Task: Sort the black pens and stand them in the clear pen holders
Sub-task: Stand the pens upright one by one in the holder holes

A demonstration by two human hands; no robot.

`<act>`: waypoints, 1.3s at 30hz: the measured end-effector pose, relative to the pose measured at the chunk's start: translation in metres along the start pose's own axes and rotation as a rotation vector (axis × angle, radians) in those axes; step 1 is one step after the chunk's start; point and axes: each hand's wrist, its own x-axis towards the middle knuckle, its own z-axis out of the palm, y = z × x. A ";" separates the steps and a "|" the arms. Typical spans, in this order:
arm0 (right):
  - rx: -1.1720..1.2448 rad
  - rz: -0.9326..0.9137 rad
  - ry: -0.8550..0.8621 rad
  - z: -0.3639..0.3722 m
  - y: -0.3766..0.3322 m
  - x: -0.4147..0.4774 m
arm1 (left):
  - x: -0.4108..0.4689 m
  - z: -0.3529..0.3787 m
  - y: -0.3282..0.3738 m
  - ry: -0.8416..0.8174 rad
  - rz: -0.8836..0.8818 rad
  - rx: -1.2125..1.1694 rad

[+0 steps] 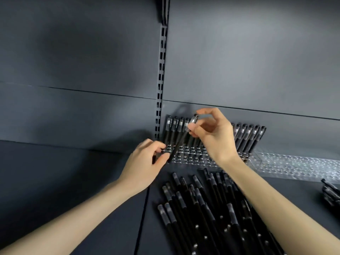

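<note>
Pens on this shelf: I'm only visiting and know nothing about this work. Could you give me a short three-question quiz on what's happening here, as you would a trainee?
1. True or false: the pen pinched by the right hand stands straight upright.
2. Pick one: in the left holder, the standing pens fill A) the front row, B) the back row, C) every row.
3. Fill the gap: the right holder has ___ pens in it.

Key: 1 false, it is tilted, with its cap end up in the fingers. 2 B. 3 no.
</note>
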 end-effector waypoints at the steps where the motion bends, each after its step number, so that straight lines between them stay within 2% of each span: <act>1: -0.036 -0.021 0.037 0.007 -0.001 0.002 | 0.001 -0.006 -0.013 0.014 -0.011 0.023; 6: -0.236 -0.094 0.170 0.037 -0.003 0.011 | 0.013 -0.010 -0.047 -0.088 -0.032 -0.056; 10: -0.312 -0.098 0.202 0.048 -0.001 0.015 | 0.021 0.003 -0.055 -0.129 -0.019 -0.171; 19: -0.323 -0.137 0.215 0.052 0.000 0.025 | 0.023 0.015 -0.063 -0.006 -0.003 -0.277; 34: -0.603 -0.104 -0.075 0.055 0.016 0.027 | 0.025 0.018 -0.061 0.014 -0.012 -0.267; 39: -0.591 -0.101 -0.087 0.054 0.020 0.025 | 0.025 0.017 -0.060 0.012 -0.026 -0.254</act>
